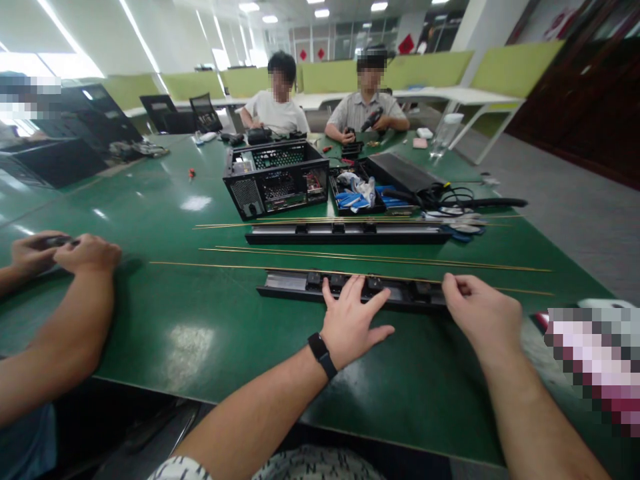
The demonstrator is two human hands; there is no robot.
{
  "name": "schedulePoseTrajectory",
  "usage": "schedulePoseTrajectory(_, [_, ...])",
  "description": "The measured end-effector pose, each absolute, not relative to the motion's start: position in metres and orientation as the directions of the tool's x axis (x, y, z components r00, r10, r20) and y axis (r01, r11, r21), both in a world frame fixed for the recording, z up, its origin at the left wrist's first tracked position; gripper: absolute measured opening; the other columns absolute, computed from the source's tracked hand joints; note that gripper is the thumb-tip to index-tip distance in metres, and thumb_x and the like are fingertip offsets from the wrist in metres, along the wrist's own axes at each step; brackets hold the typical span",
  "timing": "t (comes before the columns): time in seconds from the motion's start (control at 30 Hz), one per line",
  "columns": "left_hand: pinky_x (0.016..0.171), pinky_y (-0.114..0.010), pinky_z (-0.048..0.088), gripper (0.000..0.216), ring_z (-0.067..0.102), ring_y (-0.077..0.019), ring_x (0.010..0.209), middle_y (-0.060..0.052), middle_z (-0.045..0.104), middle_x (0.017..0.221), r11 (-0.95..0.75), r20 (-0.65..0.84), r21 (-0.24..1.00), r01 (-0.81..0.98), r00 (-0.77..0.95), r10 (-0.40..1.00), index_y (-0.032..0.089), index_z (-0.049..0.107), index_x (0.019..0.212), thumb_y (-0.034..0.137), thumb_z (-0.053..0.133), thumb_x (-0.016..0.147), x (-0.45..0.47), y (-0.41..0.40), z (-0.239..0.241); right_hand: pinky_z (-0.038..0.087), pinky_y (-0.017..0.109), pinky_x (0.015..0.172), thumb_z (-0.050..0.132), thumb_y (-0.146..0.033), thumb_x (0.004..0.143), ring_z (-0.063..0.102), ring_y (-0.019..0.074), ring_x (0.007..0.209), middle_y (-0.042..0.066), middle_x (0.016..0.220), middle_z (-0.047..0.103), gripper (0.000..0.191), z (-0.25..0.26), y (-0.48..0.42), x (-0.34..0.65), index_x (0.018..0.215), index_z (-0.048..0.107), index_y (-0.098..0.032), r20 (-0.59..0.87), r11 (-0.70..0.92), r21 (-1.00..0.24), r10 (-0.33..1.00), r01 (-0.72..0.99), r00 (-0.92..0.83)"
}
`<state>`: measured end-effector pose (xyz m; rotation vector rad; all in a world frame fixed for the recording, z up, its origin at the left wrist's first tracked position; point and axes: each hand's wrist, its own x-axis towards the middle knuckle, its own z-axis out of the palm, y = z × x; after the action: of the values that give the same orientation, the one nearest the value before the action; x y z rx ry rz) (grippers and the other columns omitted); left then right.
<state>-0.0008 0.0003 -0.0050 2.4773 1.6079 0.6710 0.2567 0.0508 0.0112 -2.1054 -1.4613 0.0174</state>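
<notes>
Leaning over a green desk (190, 347), pressed the left hand (353, 320) flat on the near rail (295, 283), fingers spread open across its black clips, a black watch (320, 352) on the wrist. Held the right hand (480, 310) at the right end of that rail, fingers curled closed in a pinch; could not tell whether on the rail's end or on the thin rod (225, 268) running along its far edge. Found the near rail lying lengthwise on the desk, close in front of the body, under the left palm.

Saw more rods (375, 259) just beyond it, then a second rail (345, 233) lying parallel, well apart from both hands. Noted farther back an open computer case (273, 177), just beside it a tray of blue parts (357, 197), and black cables (450, 197) to the right.

Spotted a co-worker's hands (65, 255) at the left edge of the desk, closed over a small dark object, well apart from the near rail. Faced a person in a white shirt (277, 113) and a person in a grey shirt (365, 110) seated at the far side, each handling something dark.
</notes>
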Motion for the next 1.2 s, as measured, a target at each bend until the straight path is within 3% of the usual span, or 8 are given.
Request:
schedulePoseTrajectory(0.63, [0.123,-0.087,0.018,0.063,0.044,-0.0364,0.159,-0.020,0.050,0.168,-0.421,0.294,0.299,0.857,0.337,0.895,0.041,0.060,0.153,0.059,0.077,0.095,-0.0011,-0.0015,-0.0032,0.041,0.034,0.067,0.057,-0.056,0.094,0.071,0.0242,0.075,0.006,0.080,0.078,0.040,0.0074,0.0467,0.2528,0.091,0.082,-0.026,0.374,-0.146,-0.478,0.858,0.866,0.351])
schedulePoseTrajectory(1.2, [0.123,-0.087,0.019,0.061,0.044,-0.0378,0.158,-0.020,0.050,0.168,-0.419,0.283,0.303,0.856,0.339,0.897,0.040,0.060,0.152,0.057,0.076,0.096,-0.0011,-0.0019,-0.0017,0.040,0.034,0.065,0.057,-0.053,0.094,0.067,0.0234,0.071,0.005,0.074,0.076,0.037,0.0153,0.0456,0.2565,0.083,0.079,-0.025,0.350,-0.224,-0.473,0.840,0.852,0.415])
